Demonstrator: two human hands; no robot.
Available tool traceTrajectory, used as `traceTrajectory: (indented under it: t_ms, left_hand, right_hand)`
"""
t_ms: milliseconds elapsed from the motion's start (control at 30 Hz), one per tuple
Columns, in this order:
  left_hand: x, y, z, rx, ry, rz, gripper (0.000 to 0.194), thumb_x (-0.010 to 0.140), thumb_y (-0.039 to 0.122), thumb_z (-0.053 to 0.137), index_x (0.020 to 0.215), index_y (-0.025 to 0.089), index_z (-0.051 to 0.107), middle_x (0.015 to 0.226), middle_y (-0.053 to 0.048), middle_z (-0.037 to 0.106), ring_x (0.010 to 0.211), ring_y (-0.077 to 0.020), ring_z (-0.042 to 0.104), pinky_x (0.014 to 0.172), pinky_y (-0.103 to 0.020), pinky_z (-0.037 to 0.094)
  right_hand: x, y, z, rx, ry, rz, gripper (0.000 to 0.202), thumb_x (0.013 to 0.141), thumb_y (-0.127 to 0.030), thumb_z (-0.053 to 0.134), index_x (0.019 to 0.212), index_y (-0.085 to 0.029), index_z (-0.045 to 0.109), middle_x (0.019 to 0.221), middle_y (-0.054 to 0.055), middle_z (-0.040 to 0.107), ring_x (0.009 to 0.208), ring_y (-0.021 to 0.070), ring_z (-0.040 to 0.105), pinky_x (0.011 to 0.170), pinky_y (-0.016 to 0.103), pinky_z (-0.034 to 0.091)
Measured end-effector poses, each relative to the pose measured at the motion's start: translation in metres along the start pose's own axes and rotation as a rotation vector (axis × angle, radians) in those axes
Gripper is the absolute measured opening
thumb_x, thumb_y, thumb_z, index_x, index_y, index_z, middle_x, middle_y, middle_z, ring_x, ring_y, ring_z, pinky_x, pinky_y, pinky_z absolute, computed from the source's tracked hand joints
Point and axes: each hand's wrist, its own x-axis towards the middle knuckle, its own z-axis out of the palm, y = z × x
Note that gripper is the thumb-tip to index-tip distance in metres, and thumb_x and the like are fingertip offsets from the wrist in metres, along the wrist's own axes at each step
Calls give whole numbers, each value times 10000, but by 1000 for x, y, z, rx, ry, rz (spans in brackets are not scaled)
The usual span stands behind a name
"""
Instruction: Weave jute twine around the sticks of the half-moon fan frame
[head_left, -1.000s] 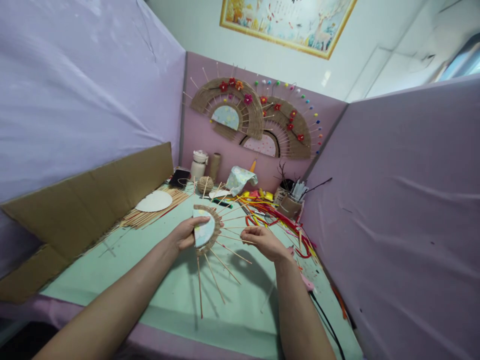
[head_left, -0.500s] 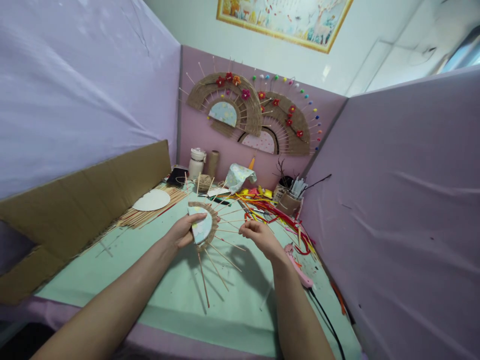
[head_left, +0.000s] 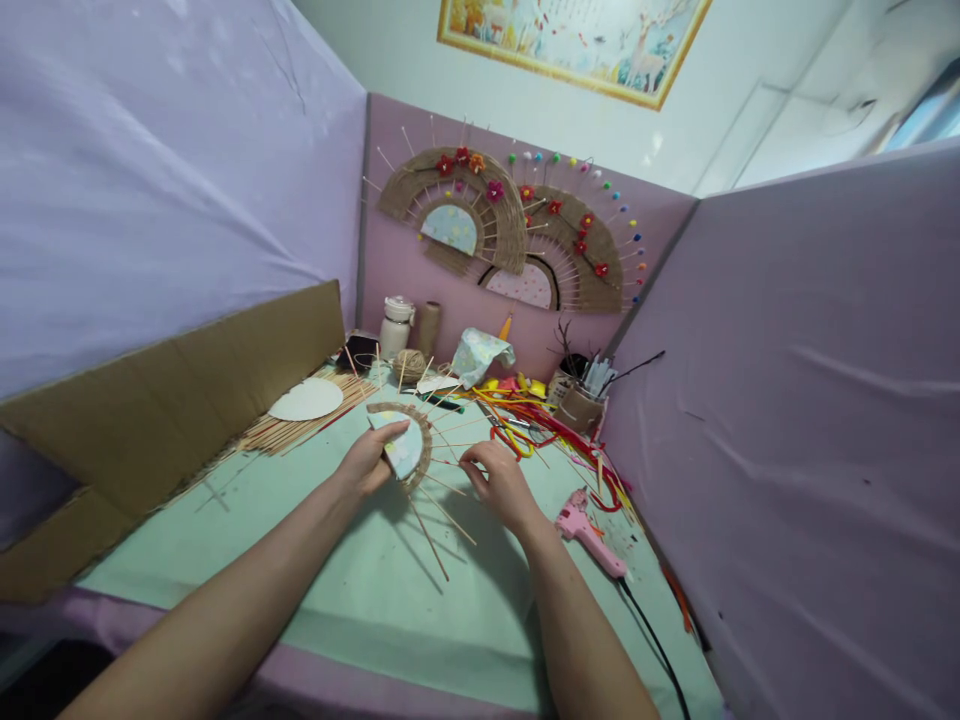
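My left hand [head_left: 369, 458] grips a half-round fan piece, its thumb lying on the pale blue patterned face [head_left: 405, 447]. A woven brown twine band [head_left: 425, 452] edges the curve, and several thin wooden sticks [head_left: 442, 515] fan outward from it. To the right, my right hand [head_left: 493, 480] is closed in a pinch among the stick ends. A thin strand, apparently twine, runs slantwise from the band to its fingertips; the pinched end itself is hidden.
A pink glue gun [head_left: 592, 535] with a black cord lies at right. Colourful pipe cleaners [head_left: 525, 415], a twine ball [head_left: 409, 366] and a white jar [head_left: 396, 327] stand behind. Sticks and a white card oval [head_left: 306, 399] lie at left by cardboard [head_left: 187, 375]. Decorated fans [head_left: 480, 215] hang behind.
The fan piece has turned, its lower sticks swinging right and up. My right hand has moved slightly left, nearer the band, and the glue gun shows more fully.
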Motion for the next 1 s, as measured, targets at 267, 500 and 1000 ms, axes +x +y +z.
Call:
traceTrajectory:
  t_ms: [267,500,1000]
  left_hand:
    - [-3,-5,2,59,-66,32,269,759,41,541,1021,54,602,860,-148,711,775,-221,687,765,-334,546]
    - [-2,-8,-1,75,-99,-11,263,773,73,531,1029,62,587,900,-173,704,837,-257,680,762,-369,544]
    - [-11,-5,3,32,-227,-247,576,722,-16,425,1297,-18,390,990,-192,686,982,-271,637,863,-391,515]
  right_hand:
    - [-3,-22,-4,190,-63,-78,124,858,-175,445,848,-197,567,1135,99,554,1023,183,526,863,325,400]
    - [-3,-28,-3,166,-74,-85,108,880,-186,450,868,-216,554,1132,72,618,1061,189,532,929,371,336]
    - [-6,-22,-4,177,-52,-51,103,882,-198,475,904,-210,575,973,50,674,926,173,597,863,324,367]
